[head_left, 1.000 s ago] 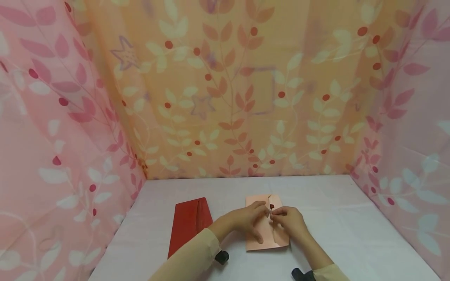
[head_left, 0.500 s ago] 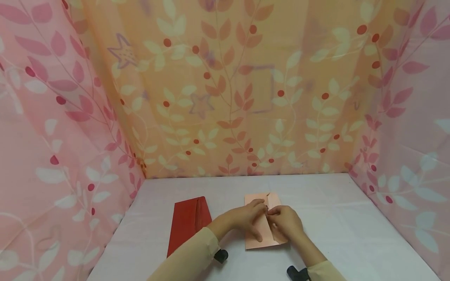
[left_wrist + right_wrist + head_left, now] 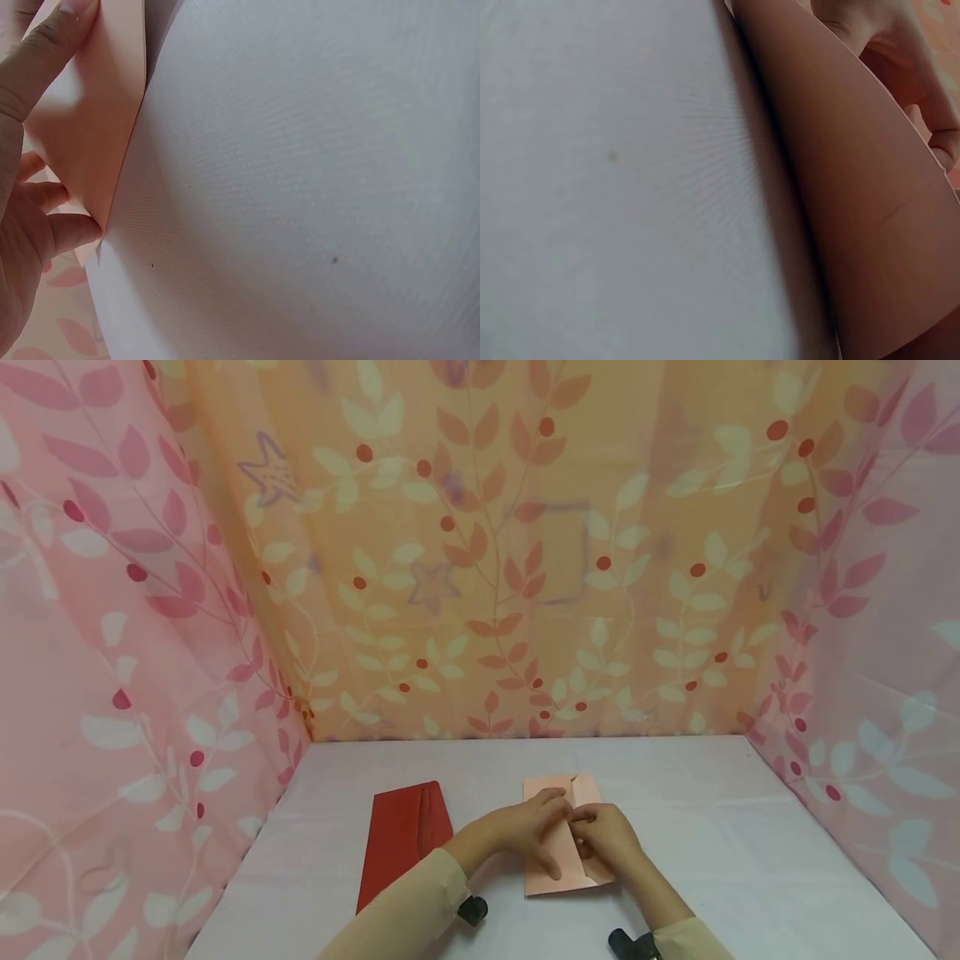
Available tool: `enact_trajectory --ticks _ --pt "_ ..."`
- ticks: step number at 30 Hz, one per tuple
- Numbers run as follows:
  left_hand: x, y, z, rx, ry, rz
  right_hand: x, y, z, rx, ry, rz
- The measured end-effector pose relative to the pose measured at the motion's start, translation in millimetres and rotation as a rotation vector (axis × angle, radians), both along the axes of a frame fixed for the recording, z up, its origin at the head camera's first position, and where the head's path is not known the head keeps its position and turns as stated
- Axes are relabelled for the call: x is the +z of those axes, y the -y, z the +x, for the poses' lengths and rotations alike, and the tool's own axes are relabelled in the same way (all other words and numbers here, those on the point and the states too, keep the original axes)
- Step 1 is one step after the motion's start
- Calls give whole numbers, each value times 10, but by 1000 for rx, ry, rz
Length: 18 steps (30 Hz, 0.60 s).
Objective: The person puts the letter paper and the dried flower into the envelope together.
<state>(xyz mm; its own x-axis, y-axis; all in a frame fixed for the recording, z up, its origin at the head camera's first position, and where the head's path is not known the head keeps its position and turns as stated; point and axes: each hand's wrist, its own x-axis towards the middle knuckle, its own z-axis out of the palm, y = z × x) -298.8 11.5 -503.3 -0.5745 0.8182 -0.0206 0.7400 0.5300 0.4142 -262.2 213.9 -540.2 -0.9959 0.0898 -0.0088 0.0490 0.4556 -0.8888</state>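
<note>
A pale pink envelope (image 3: 551,877) lies on the white table, its flap edge running lengthwise near its right side. My left hand (image 3: 528,828) spans its face, thumb low and fingers bent towards the flap edge. In the left wrist view, the left thumb (image 3: 45,52) rests on the pink paper while fingers bend at its edge. My right hand (image 3: 611,837) has its fingers curled and pinching at the flap, against the left fingertips. What lies between the fingertips is hidden. The right wrist view shows the envelope's paper (image 3: 855,187) bowed up from the cloth.
To the left of the pink envelope lies a red envelope (image 3: 393,835), partly behind the left sleeve (image 3: 412,902). White cloth covers the table (image 3: 712,827). An orange leaf-patterned curtain (image 3: 480,568) hangs behind, with pink patterned curtains at both sides.
My right hand has shifted slightly left, in against the left fingertips. A small dark red piece, visible by the right fingertips a second ago, is now hidden. My left hand stays put.
</note>
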Motion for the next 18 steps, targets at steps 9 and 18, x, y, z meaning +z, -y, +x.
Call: enact_trajectory --ticks 9,18 --pt "-9 -1 -8 12 1 -8 -16 -34 -17 41 -24 -33" --pt "-40 11 -31 -10 -8 0 -133 -20 -101 173 -24 -51"
